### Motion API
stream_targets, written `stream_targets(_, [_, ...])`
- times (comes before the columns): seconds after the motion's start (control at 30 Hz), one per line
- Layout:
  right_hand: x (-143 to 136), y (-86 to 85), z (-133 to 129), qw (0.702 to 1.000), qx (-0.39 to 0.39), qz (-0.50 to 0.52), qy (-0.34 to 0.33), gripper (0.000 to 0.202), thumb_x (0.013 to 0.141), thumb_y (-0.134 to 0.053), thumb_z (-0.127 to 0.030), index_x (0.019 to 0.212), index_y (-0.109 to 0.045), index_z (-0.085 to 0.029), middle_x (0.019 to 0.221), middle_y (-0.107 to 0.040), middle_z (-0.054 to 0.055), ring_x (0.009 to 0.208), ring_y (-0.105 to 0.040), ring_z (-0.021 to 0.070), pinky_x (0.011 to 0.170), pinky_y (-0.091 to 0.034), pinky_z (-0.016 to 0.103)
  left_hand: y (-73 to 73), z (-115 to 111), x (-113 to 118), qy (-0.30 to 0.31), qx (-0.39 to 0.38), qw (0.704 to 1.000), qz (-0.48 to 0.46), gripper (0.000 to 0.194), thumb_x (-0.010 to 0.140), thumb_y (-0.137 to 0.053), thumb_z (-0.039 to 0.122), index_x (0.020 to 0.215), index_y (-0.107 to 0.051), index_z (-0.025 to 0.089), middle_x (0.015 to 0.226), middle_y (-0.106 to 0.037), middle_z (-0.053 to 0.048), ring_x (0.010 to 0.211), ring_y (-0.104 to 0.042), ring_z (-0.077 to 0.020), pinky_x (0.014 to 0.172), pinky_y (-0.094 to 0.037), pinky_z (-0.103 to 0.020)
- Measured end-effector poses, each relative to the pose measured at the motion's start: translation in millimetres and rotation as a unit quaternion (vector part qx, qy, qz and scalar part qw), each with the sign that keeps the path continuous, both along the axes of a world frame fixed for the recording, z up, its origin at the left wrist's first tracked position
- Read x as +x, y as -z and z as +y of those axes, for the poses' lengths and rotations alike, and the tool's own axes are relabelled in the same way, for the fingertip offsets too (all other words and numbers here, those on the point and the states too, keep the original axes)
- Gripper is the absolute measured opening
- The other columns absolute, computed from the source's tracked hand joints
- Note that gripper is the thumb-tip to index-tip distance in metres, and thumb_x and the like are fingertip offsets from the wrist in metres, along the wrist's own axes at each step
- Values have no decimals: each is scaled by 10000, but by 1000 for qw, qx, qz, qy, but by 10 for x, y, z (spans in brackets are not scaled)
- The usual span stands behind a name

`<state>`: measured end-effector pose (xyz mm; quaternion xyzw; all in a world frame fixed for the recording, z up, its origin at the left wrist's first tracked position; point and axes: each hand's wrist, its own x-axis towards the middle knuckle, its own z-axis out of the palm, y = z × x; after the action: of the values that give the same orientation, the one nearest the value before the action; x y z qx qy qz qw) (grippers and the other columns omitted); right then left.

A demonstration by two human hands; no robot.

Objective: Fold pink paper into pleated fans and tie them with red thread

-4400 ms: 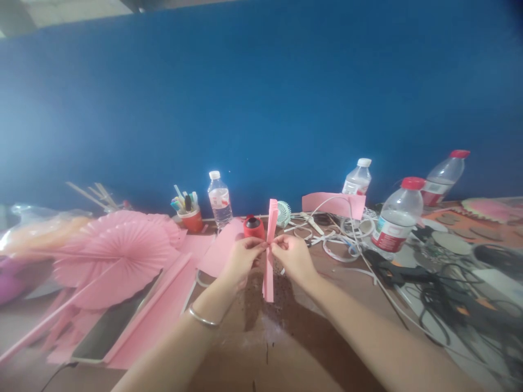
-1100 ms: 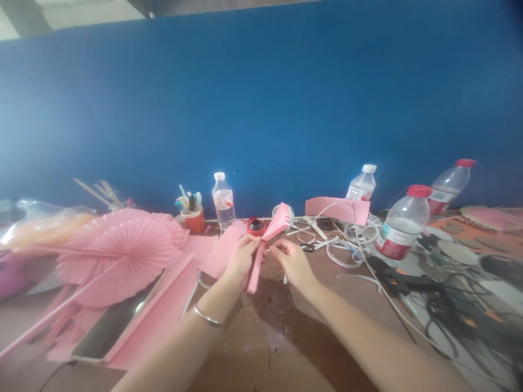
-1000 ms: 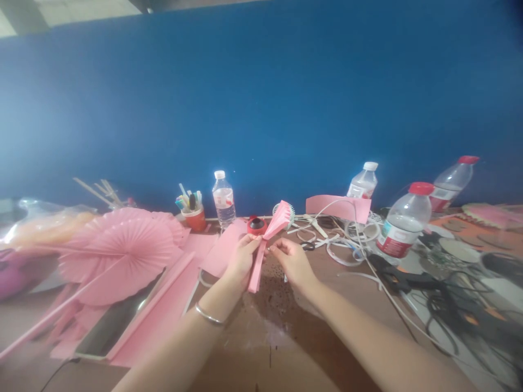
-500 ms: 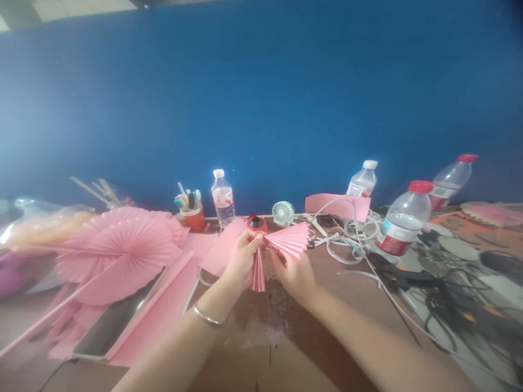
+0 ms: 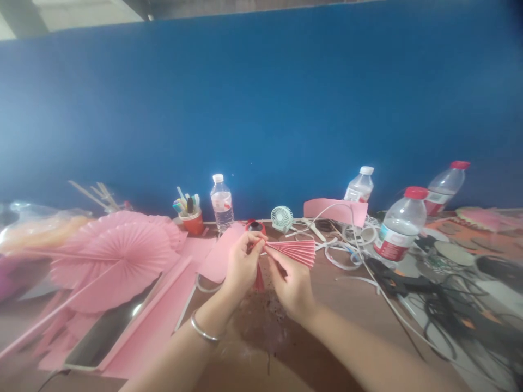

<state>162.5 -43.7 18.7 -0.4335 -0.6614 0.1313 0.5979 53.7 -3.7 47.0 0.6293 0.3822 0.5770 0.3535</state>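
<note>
A strip of pink pleated paper (image 5: 295,251) is gathered between my two hands above the middle of the table. My left hand (image 5: 245,260) pinches its narrow gathered point between thumb and fingertips. My right hand (image 5: 293,280) grips the pleats from below, and they fan out to the right past its fingers. Another folded pink part hangs down between the hands, mostly hidden. Just behind my left fingers stands a small red object with a dark top (image 5: 255,226), partly covered.
Finished pink paper fans (image 5: 134,247) lie at left by a phone (image 5: 110,326) and pink sheets. Behind are a pen cup (image 5: 192,222), a water bottle (image 5: 222,204) and a small fan (image 5: 281,219). Right are more bottles (image 5: 402,226), white strips and a glue gun with black cables (image 5: 408,283).
The pleats on the right have narrowed from a wider spread and now point more level. The hanging part shows less between the hands. My view has tilted slightly up.
</note>
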Motion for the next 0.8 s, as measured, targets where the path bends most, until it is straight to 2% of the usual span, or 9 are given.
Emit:
stream_targets(0.13, [38,-54,34,998,-23,57,16,250,828,-466,-206,1002,-638,-157,952,-682,68,847,-637,174,768,-494,269,6,-7,3,37,-1,999,-1,109,766,-522,199,665,-540,164,840,-604,-35,794,-560,-156,752,-415,-287])
stream_targets(0.3, [83,-120,48,996,-53,67,-13,230,836,-450,-229,967,-627,-165,864,-687,50,724,-632,155,623,-491,236,20,12,-3,92,-42,994,-36,81,759,-539,186,689,-563,153,844,-600,-38,803,-550,-154,740,-415,-274])
stream_targets(0.37, [98,-112,39,998,-36,35,-26,218,838,-440,-226,946,-622,-169,838,-680,43,677,-618,140,604,-476,223,23,16,-4,111,-79,988,-72,62,748,-559,193,703,-570,152,820,-597,-25,753,-545,-133,703,-415,-250])
stream_targets(0.47, [117,-74,24,997,-17,-68,-43,202,841,-435,-229,908,-617,-171,723,-654,28,584,-579,119,569,-442,208,27,9,-4,128,-139,974,-123,81,737,-585,233,739,-580,152,765,-590,-5,619,-509,-89,606,-397,-213])
stream_targets(0.57, [135,-29,30,986,0,-158,-46,204,849,-416,-223,883,-611,-174,667,-625,21,581,-567,118,564,-420,202,23,0,-5,130,-171,965,-148,122,734,-595,268,748,-573,149,704,-574,11,518,-444,-57,525,-356,-186])
stream_targets(0.7, [171,30,70,982,39,-174,-60,244,866,-369,-209,938,-601,-183,776,-648,43,672,-594,129,630,-445,214,-1,6,-7,112,-169,969,-139,157,727,-603,283,683,-540,146,611,-543,28,528,-454,-62,542,-362,-178])
stream_targets(0.8, [204,69,115,984,28,-165,-61,250,857,-376,-227,877,-620,-178,667,-631,28,589,-580,136,596,-471,238,-24,12,-11,97,-159,978,-93,192,721,-607,307,656,-519,150,551,-527,31,539,-485,-83,559,-382,-193])
